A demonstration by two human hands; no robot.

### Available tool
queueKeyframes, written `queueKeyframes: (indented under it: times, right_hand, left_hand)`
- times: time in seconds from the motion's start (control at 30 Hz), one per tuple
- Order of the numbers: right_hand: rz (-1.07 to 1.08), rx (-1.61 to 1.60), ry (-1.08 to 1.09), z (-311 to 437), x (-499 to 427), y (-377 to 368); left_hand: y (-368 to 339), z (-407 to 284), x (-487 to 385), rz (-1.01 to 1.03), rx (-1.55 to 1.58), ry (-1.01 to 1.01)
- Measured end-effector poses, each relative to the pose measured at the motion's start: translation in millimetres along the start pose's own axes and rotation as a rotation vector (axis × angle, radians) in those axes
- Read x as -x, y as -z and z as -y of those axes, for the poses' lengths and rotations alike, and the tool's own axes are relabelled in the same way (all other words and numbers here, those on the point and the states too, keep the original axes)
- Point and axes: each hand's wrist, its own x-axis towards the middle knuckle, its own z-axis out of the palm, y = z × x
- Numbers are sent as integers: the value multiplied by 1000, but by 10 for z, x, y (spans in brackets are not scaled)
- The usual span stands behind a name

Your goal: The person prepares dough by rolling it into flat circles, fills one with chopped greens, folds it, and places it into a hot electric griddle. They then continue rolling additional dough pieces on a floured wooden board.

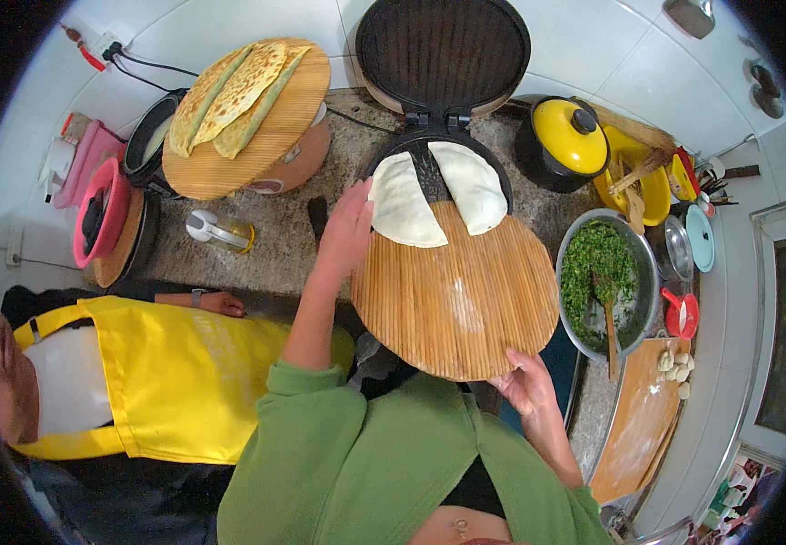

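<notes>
My right hand (527, 385) grips the near edge of a round slatted wooden board (457, 300), thumb on top. The board's far edge reaches over the lower plate (428, 170) of an electric griddle, whose ridged lid (444, 54) stands raised. Two half-moon filled dough pockets (403, 204) (471, 191) lie side by side, partly over the plate, with their near ends at the board. A dark strip of plate shows between them. At the left pocket's outer edge is my left hand (348, 221), fingers extended; its fingertips look to be touching the dough.
Cooked flatbreads (239, 99) lie on another round board (290, 143) at back left. An oil bottle (221, 231) stands nearby. Right are a yellow-lidded pot (570, 136), a steel bowl (653, 300) of chopped greens and a floured board (638, 422). A person in a yellow apron (181, 381) stands left.
</notes>
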Motion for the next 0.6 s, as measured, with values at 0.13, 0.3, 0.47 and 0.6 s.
queueKeyframes:
  times: [0.13, 0.3, 0.47, 0.6]
  right_hand:
    - [-1, 15, 7, -25, 350, 189]
    - [-60, 34, 17, 15, 983, 441]
    - [-68, -3, 98, 128, 1591, 1081]
    - [-229, -22, 343, 308, 1904, 1109]
  left_hand:
    - [51, -29, 274, -22, 92, 136]
    - [-62, 5, 661, -84, 42, 192]
    - [-343, 12, 850, -91, -81, 205]
    - [-508, 119, 758, -8, -315, 164]
